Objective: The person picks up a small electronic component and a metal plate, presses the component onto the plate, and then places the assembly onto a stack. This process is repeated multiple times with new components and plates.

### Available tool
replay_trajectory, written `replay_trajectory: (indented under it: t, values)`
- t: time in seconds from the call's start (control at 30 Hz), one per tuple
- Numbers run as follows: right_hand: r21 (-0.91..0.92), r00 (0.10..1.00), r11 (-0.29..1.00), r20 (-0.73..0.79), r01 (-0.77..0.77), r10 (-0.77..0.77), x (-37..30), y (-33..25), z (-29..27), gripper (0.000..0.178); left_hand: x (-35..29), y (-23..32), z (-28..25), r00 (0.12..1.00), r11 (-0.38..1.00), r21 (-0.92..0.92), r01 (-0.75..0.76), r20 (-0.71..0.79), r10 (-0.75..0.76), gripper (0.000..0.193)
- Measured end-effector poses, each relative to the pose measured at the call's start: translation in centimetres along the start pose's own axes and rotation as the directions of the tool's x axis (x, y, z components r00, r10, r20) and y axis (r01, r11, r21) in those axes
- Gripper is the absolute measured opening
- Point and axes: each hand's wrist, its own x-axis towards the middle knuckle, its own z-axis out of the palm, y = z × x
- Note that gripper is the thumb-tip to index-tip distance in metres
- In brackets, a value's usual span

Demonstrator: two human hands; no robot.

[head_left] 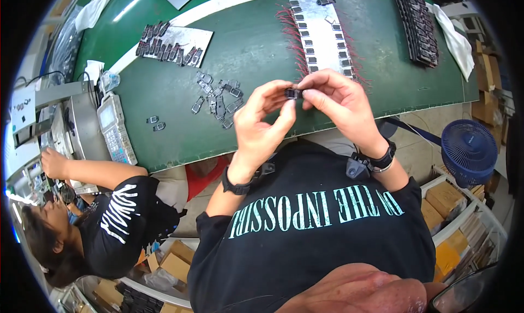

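Above the near edge of the green table [376, 100], a small black plastic housing [293, 93] is held between my two hands. My left hand [256, 124] pinches it from the left with thumb and fingers. From the right, the thumb and forefinger of my right hand [346, 108] close on its other side; finer detail there is too small to make out. Left of my hands lies a loose pile of similar black housings [220, 106]. Just beyond my right hand, a metal plate [322, 32] carries rows of small black parts with red wires fanning off both long sides.
Farther left, another metal plate [199, 37] bears clustered black parts. A stack of black trays [416, 29] and a white cloth [457, 45] sit at the right end. A blue fan [469, 149] stands off the right edge. A co-worker's arm [103, 174] reaches toward machinery at left.
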Motion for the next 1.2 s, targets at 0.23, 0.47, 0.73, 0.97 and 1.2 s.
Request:
replay_trajectory:
  t: [0.23, 0.47, 0.73, 0.97, 1.2]
  values:
    - [-0.150, 0.989, 0.988, -0.139, 0.023, -0.044, 0.1, 0.1, -0.6, 0.015, 0.7, -0.8, 2.5, 0.961, 0.765, -0.596, 0.244, 0.044, -0.273, 0.031]
    - [-0.230, 0.989, 0.973, -0.146, -0.026, -0.008, 0.4, 0.3, -0.2, 0.013, -0.2, -1.4, 2.5, 0.966, 0.814, -0.539, 0.216, -0.002, -0.258, 0.029]
    - [-0.283, 1.000, 0.959, -0.019, 0.018, -0.025, 1.2, 0.7, -1.9, 0.012, -0.7, -1.9, 2.6, 0.982, 0.881, -0.443, 0.168, 0.000, -0.188, 0.028]
    - [-0.097, 0.966, 0.970, 0.110, -0.223, 0.233, 1.7, -0.1, -2.7, 0.021, -0.6, -1.3, 2.5, 0.976, 0.857, -0.477, 0.198, 0.019, -0.215, 0.026]
    - [-0.459, 0.997, 0.887, 0.069, 0.053, -0.024, 1.1, 0.7, -1.2, 0.026, -0.5, -1.5, 2.7, 0.975, 0.871, -0.447, 0.204, 0.008, -0.224, 0.024]
